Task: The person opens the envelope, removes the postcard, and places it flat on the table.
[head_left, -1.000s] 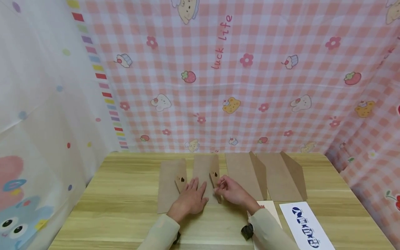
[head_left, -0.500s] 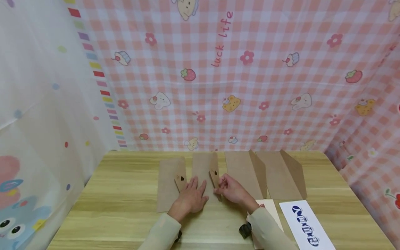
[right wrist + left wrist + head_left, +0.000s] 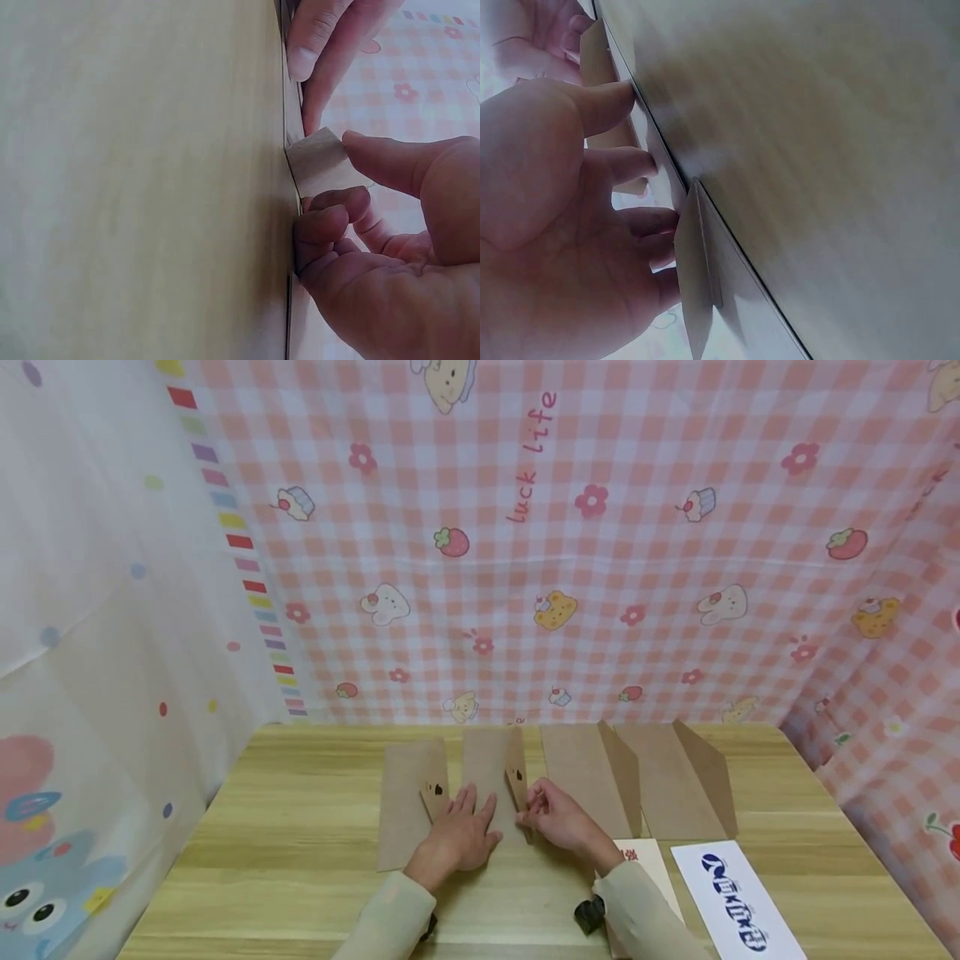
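My left hand rests palm down with its fingers spread, over the near left part of a brown paper envelope and the right side of the leftmost envelope. Both envelopes have a partly raised flap with a dark print. At the flap of the second envelope is my right hand, fingers curled. Seen from the right wrist, the thumb touches the edge of this raised flap, with the curled fingers close under it. The left wrist view shows the leftmost envelope's flap standing up beside my left fingers.
To the right lie a third envelope and a fourth, their flaps unfolded. A white card with blue lettering lies in front of them. Under my right sleeve is a cream card with red print. Patterned cloth hangs behind the table.
Both hands stay nearly in place. The right fingers and the second envelope's flap shift only slightly, and the head view tilts a little.
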Motion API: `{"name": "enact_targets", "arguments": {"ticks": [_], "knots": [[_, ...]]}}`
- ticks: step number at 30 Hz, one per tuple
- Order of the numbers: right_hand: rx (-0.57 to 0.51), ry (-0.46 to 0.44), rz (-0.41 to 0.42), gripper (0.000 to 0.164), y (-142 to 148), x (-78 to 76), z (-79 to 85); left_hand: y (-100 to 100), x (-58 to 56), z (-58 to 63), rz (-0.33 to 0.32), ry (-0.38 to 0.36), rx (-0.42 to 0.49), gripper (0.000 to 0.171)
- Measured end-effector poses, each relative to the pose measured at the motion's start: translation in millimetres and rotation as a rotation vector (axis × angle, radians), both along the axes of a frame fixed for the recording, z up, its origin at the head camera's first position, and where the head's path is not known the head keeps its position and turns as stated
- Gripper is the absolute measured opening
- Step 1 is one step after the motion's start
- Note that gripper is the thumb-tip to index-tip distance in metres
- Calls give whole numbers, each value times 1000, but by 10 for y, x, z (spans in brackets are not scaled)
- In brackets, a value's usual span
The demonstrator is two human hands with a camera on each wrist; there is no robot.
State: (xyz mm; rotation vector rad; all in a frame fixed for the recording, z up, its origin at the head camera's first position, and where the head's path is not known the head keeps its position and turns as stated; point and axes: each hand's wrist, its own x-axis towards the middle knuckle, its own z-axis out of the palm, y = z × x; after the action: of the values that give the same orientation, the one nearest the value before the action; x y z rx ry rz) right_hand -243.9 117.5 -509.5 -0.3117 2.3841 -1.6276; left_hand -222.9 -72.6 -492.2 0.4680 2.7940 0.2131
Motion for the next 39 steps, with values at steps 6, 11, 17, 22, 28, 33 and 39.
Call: {"name": "enact_targets", "arguments": {"ticks": [6, 11, 17, 22, 28, 33, 39], "knots": [[-31, 35, -5, 21, -7, -5, -20, -15, -1, -9, 2, -1, -1, 62], [23, 94, 3, 19, -11, 2, -47, -21, 0, -9, 0, -6, 0, 62], [102, 140, 36, 24, -23, -1, -58, -16, 6, -17, -5, 2, -9, 62], [171, 220, 83, 34, -34, -9, -53, -6, 10, -11, -3, 8, -14, 61], [235, 265, 93, 35, -24, 5, -55, 0, 20, -9, -11, 11, -5, 61], [221, 194, 83, 32, 7, 34, 20, -2, 24, -11, -12, 14, 2, 61], [195, 94, 17, 33, 18, 47, 152, -2, 15, -14, -14, 20, -3, 61]]}}
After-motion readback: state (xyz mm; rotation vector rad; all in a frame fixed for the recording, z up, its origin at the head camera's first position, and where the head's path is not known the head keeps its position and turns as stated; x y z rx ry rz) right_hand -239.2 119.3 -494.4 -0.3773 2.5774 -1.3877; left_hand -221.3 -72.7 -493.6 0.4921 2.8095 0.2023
